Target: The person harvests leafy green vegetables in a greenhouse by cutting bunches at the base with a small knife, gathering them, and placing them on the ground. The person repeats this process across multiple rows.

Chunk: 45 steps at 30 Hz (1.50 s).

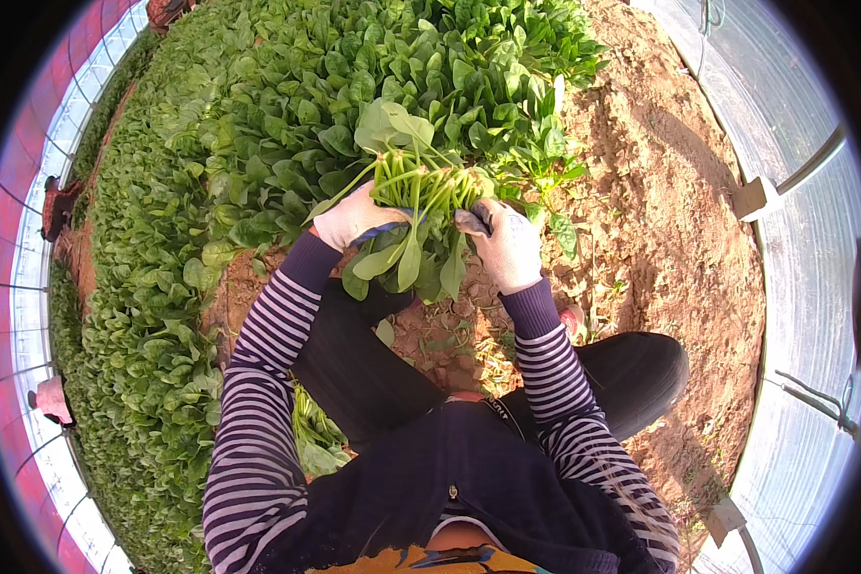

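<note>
A bunch of cut spinach (pixel 430 186) is held between my two gloved hands, its pale stem ends up and outward, with leaves hanging below and some sticking up behind. My left hand (pixel 362 217), in a white knit glove with a blue coated palm, grips the bunch from its left side. On the other side my right hand (pixel 504 240), gloved alike, closes on it with thumb and fingers. Growing spinach plants (pixel 330 86) stand just beyond the hands. Beside my left thigh lie more spinach stems and leaves (pixel 316 430), partly hidden by my sleeve.
Dense spinach rows fill the left and far side. Bare soil (pixel 674 237) runs along the right, up to a clear plastic greenhouse wall (pixel 803 287) with hoops and a block (pixel 755 199) at its foot. Several people, one in pink (pixel 52 400), are at the far left edge.
</note>
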Each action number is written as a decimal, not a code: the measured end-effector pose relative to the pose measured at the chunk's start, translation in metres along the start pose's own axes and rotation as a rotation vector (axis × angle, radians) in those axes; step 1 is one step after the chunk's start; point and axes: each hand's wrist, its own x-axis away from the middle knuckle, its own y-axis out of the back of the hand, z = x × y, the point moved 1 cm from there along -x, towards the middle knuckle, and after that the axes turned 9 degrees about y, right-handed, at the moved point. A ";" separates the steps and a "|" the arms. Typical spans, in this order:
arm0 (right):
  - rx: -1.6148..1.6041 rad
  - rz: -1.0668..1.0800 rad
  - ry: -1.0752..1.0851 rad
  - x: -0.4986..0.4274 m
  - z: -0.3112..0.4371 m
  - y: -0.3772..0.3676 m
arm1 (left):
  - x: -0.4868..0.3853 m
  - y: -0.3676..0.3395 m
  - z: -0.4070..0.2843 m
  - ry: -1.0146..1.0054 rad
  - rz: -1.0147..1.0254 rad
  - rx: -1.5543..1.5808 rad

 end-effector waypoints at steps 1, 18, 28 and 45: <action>-0.026 0.035 -0.010 0.000 -0.001 0.002 | 0.000 0.004 0.006 0.051 0.043 0.068; -0.171 0.137 0.072 0.003 -0.041 0.034 | -0.001 0.022 0.023 0.048 0.104 0.005; -0.306 0.001 0.158 -0.009 -0.036 0.041 | 0.003 0.017 0.011 -0.030 0.073 -0.080; -0.920 0.101 0.186 -0.025 -0.002 0.021 | -0.018 -0.023 0.014 -0.232 0.356 -0.303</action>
